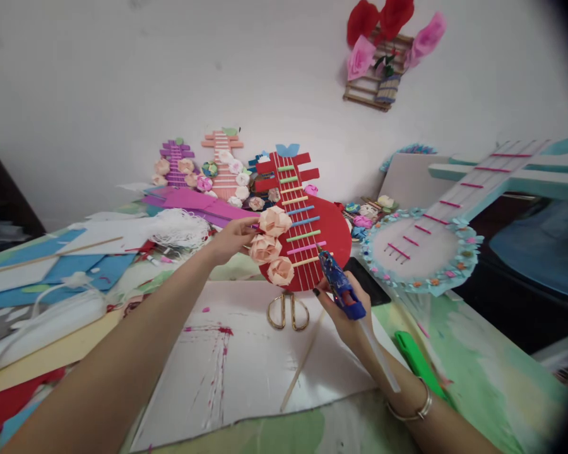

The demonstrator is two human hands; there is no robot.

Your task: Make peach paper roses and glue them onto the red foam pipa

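Observation:
A red lute-shaped craft piece (334, 221) stands tilted up in the middle, with white strings, coloured crossbars and a blue bow on top. Three peach paper flowers (265, 248) run down its left edge. My left hand (233, 239) grips that edge beside the top flower, fingers partly hidden behind it. In my right hand (348, 309) is a blue hot glue gun (337, 280), its nozzle at the lower right of the strings and a clear glue stick out of its back. Gold-handled scissors (288, 313) lie just below the craft piece.
A stained white board (246, 366) lies in front, with a thin wooden stick (303, 362). On the right are a green cutter (419, 362) and a light-blue round instrument craft (421, 252). White string (180, 228), blue sheets (89, 271) and finished lutes (223, 164) are left and behind.

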